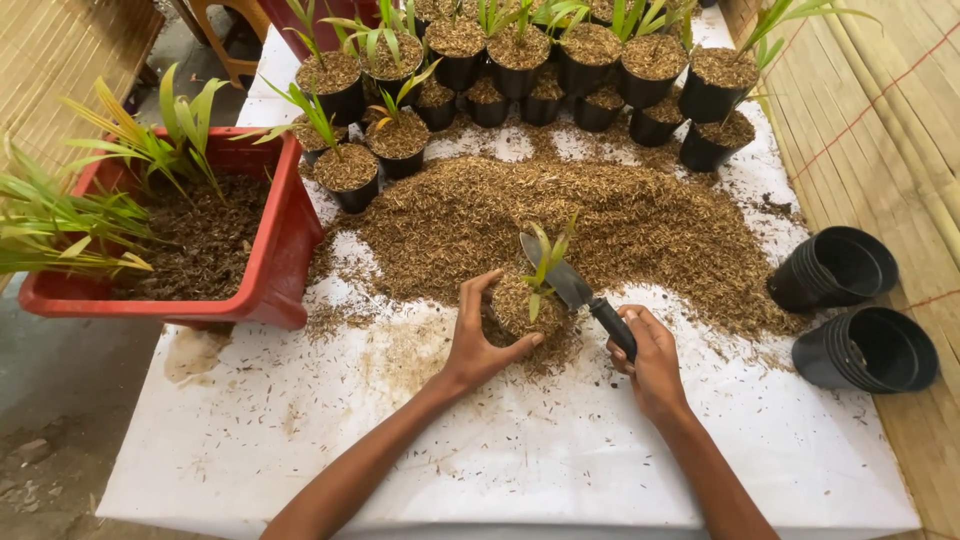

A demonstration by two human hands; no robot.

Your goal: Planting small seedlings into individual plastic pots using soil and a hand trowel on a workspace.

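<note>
The left hand [480,345] is curling around one small pot [520,310] that is sitting on the white table cover [560,450], fingers and thumb pressed against its sides; the pot is filled with brown husk, and one seedling [543,262] with a few green-yellow leaves is standing in it. The right hand [650,365] is closing tightly around the black handle of one trowel [572,288], whose grey blade is reaching to just beside the seedling's stem, above the pot's rim. Behind the pot, one wide heap of brown husk [600,220] is spreading across the cover. Beyond the heap, filled black pots [350,170] are standing in rows, roughly eighteen of them, though those at the far edge are too crowded to count surely; several are holding young plants. At the left, one red tub [285,250] is holding dark soil and a bundle of loose seedlings [130,160]. At the right, two stacks of empty black pots [865,345] are lying on their sides, near each other.
</note>
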